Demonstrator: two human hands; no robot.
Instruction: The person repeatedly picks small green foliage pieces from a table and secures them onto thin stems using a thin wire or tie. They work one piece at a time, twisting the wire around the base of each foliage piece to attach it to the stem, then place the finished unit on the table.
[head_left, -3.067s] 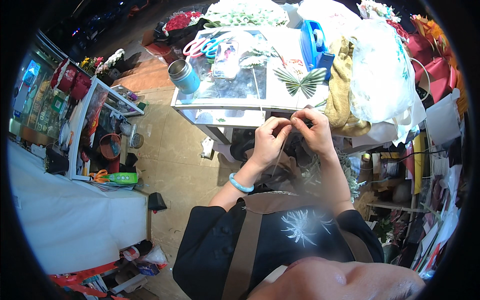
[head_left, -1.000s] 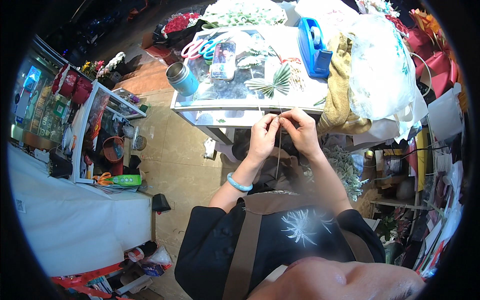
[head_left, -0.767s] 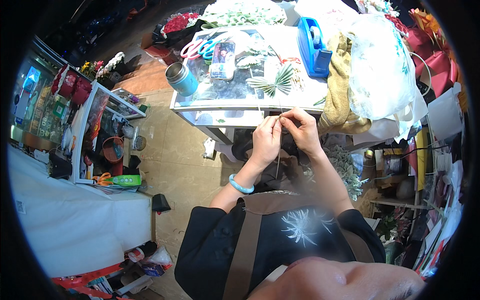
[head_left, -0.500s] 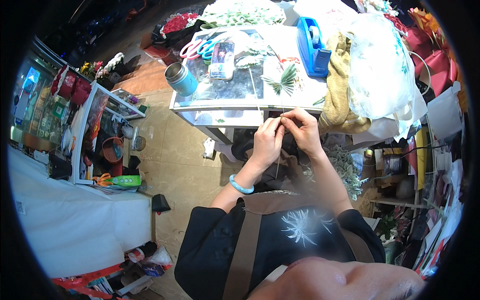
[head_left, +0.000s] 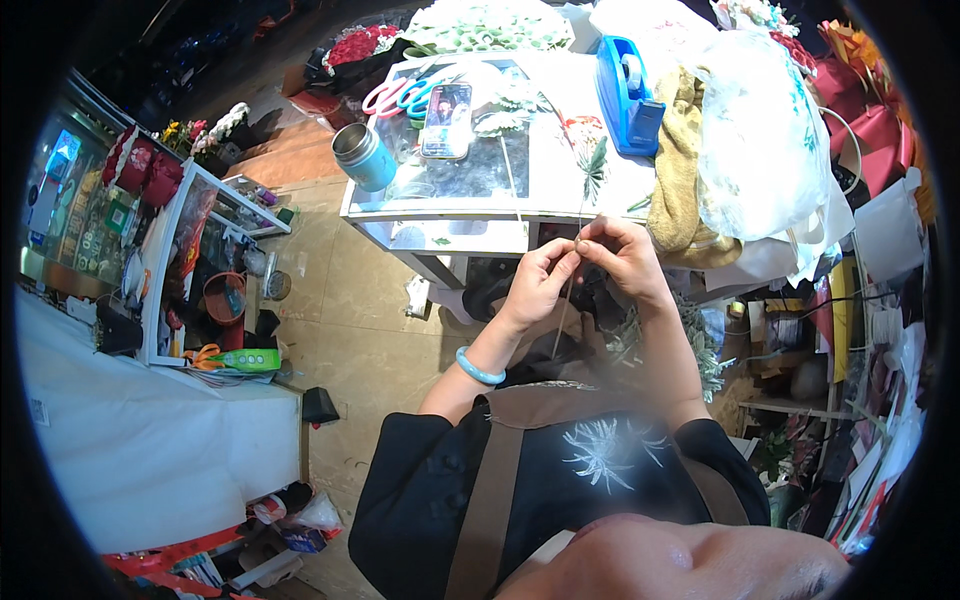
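Between the pinched fingertips of my left hand [head_left: 537,283] and my right hand [head_left: 622,262] is a long thin stem. It rises to a dark green, fan-like pleated leaf [head_left: 594,168], seen nearly edge-on over the table's front edge. The stem's lower end hangs below my fingers toward my apron. Both hands are closed close together, in front of the white-framed glass-topped table [head_left: 440,215]. To the left of the leaf, another pale green leaf piece [head_left: 500,123] with a long stem lies on the tabletop.
On the table are an open blue tumbler [head_left: 364,160], a lit phone [head_left: 446,122], scissors with pink handles [head_left: 382,98] and with blue handles [head_left: 415,97], a blue tape dispenser [head_left: 628,100], a mustard cloth [head_left: 677,170] and a clear plastic bag [head_left: 765,140]. A white-covered surface [head_left: 150,430] stands left.
Both hands have shifted slightly right with the stem. The leaf has swung right and turned, so its spread fan now looks narrow.
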